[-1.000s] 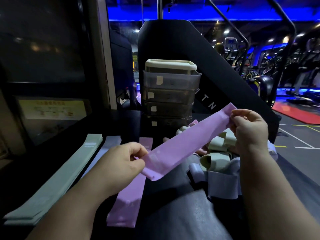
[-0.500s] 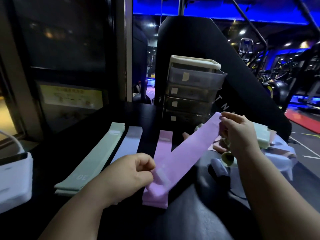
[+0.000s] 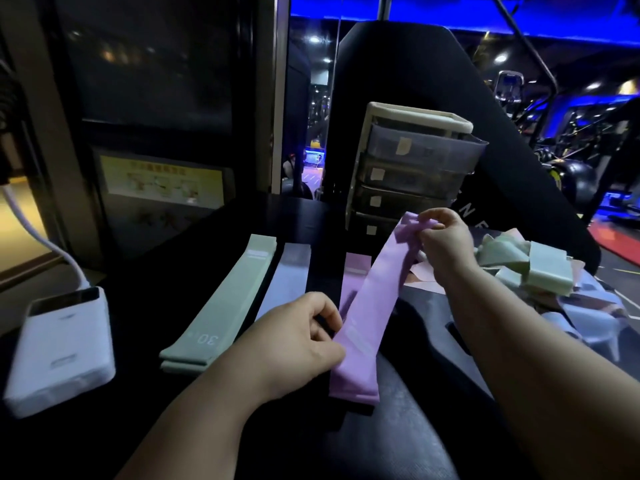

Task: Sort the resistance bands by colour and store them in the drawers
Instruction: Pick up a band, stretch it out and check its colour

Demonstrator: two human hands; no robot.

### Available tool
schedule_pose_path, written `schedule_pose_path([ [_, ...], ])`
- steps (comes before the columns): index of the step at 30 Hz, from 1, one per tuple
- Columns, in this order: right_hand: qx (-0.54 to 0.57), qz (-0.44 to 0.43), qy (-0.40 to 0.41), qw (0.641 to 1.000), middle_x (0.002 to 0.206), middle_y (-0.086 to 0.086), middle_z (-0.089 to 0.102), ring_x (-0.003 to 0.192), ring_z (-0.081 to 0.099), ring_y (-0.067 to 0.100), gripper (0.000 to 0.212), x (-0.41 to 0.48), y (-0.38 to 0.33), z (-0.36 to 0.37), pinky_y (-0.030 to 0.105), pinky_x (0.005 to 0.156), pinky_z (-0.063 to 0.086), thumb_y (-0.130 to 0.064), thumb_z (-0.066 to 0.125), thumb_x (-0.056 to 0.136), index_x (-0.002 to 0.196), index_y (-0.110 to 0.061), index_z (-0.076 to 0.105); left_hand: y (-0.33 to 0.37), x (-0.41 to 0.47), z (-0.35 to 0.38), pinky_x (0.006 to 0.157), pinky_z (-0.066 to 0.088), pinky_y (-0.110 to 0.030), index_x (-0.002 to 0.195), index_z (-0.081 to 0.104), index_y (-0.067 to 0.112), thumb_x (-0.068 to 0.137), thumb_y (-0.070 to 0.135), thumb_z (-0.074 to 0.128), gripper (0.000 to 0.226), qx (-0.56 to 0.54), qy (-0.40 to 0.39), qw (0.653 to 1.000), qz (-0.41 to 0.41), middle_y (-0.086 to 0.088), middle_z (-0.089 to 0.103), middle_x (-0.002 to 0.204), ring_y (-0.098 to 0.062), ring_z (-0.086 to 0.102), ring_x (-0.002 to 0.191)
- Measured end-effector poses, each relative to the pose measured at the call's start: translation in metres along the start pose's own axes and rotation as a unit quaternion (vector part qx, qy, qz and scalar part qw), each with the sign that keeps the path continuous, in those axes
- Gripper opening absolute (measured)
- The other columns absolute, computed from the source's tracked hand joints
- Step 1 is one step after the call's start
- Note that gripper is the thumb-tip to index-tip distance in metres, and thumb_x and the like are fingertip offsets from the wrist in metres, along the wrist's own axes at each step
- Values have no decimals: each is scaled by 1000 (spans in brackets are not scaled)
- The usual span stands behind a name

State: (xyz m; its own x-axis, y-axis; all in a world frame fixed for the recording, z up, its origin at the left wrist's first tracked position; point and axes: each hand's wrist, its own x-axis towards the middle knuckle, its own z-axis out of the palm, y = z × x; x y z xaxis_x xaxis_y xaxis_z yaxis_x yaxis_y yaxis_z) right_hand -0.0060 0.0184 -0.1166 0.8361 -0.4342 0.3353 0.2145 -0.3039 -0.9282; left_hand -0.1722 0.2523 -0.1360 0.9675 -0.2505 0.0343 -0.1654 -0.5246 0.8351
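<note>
Dark counter [image 3: 180,278], drawers [image 3: 415,168] at upper centre. Over it left hand [image 3: 294,344] pinches purple band [image 3: 375,299] at lower end, right hand [image 3: 441,237] pinches upper end. Green band [image 3: 225,306] lies left.

A dim gym lit by a blue light strip [image 3: 450,13] along the ceiling, with small white spotlights [image 3: 314,39] below it. At left, a dark glass pane [image 3: 145,64] in a metal frame [image 3: 278,91] carries a yellow notice [image 3: 162,181]. A black table [image 3: 194,271] fills the foreground; a tall black panel [image 3: 398,71] rises behind it. Exercise machines [image 3: 509,86] and a red floor mat [image 3: 614,242] lie far right.
</note>
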Motion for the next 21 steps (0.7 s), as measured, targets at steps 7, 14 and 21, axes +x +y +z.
schedule_pose_path([
  [7,-52,15,-25,998,72,-3,57,62,54,16,43,-2,5,31,18,47,42,0,51,82,108,-34,45,1,-2,5,56,40,-20,90,51,33,84,28,62,14,43,-16,999,11,6,70,77,-1,46,50],
  [14,-131,6,-60,990,77,-2,65,81,66,27,28,-4,21,52,41,76,54,0,62,77,77,-27,54,-4,-1,4,55,41,-20,89,49,34,87,33,62,13,50,-13,999,10,9,69,76,1,46,49],
  [21,-152,-22,-93,984,81,-5,68,64,56,5,30,-9,43,60,11,51,39,2,57,82,86,-25,70,-4,-2,6,60,42,-19,89,51,33,88,35,63,12,40,-37,998,10,10,70,84,1,51,58],
])
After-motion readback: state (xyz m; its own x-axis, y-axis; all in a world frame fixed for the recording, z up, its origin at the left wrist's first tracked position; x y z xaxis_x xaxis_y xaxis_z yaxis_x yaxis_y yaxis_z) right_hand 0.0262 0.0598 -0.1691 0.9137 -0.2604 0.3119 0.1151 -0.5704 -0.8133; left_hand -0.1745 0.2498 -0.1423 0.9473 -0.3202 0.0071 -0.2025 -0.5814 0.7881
